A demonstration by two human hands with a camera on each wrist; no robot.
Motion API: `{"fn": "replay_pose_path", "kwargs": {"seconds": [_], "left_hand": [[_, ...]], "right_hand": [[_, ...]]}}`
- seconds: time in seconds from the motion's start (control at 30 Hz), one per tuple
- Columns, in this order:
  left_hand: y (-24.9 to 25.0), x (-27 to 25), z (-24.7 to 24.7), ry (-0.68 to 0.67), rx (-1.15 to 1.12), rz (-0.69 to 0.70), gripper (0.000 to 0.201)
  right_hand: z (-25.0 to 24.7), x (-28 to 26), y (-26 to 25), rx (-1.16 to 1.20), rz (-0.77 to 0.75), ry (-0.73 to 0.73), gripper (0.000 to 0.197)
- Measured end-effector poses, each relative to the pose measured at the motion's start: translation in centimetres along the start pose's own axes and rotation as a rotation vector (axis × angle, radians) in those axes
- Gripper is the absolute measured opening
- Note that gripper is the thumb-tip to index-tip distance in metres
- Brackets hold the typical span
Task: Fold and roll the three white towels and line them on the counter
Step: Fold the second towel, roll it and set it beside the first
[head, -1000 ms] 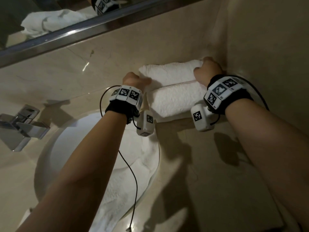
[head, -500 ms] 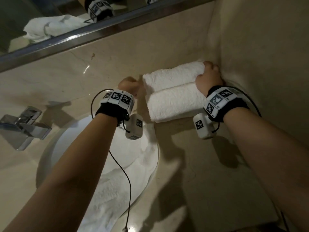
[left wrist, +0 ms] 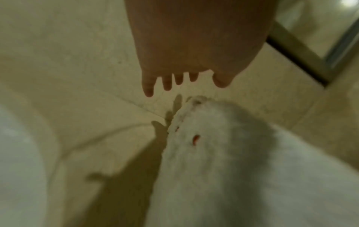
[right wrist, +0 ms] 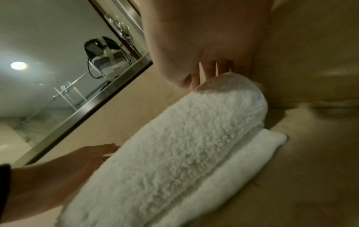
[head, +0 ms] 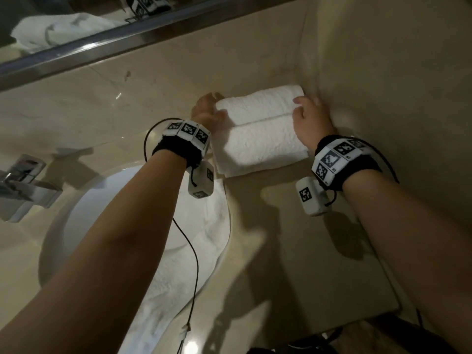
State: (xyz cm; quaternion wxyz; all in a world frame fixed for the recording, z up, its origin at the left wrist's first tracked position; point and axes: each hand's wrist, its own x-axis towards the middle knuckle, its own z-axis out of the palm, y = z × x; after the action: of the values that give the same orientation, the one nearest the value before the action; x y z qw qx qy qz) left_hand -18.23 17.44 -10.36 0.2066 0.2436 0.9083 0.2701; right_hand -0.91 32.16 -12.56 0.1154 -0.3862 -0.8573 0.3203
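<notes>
Two rolled white towels lie side by side in the counter's back right corner, the far roll [head: 260,103] against the near roll [head: 263,146]. My left hand [head: 207,111] is at their left ends, its fingers [left wrist: 167,83] straight and just off the towel end [left wrist: 213,153]. At the right end of the far roll [right wrist: 194,130], my right hand [head: 309,116] rests its fingers [right wrist: 205,72] on it, holding nothing. The near roll [right wrist: 242,161] lies flatter beside it. A third white towel [head: 178,251] lies unrolled in the sink.
The round white sink [head: 76,218] is set into the beige counter [head: 306,251] at the left, with a chrome faucet [head: 23,185] beyond it. A mirror with a metal frame [head: 127,42] runs along the back. A wall [head: 396,98] closes the right side.
My left hand has moved forward and right to the left ends of the rolls. The right hand's fingers have shifted onto the top of the far roll's right end.
</notes>
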Motion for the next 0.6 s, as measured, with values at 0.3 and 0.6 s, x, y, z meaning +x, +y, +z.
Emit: {"fn": "replay_pose_path", "kwargs": {"seconds": [0.3,0.6], "left_hand": [[-3.3,-5.8,1.5,-0.015,-0.43,-0.302,0.048],[-2.8,-9.4,2.3,-0.257,-0.512,-0.391,0.048]], "right_hand": [[-0.8,-3.7,0.7,0.004,0.082,-0.081,0.034],[-1.3,-6.6,1.1,-0.07,0.143,-0.116,0.031]]}}
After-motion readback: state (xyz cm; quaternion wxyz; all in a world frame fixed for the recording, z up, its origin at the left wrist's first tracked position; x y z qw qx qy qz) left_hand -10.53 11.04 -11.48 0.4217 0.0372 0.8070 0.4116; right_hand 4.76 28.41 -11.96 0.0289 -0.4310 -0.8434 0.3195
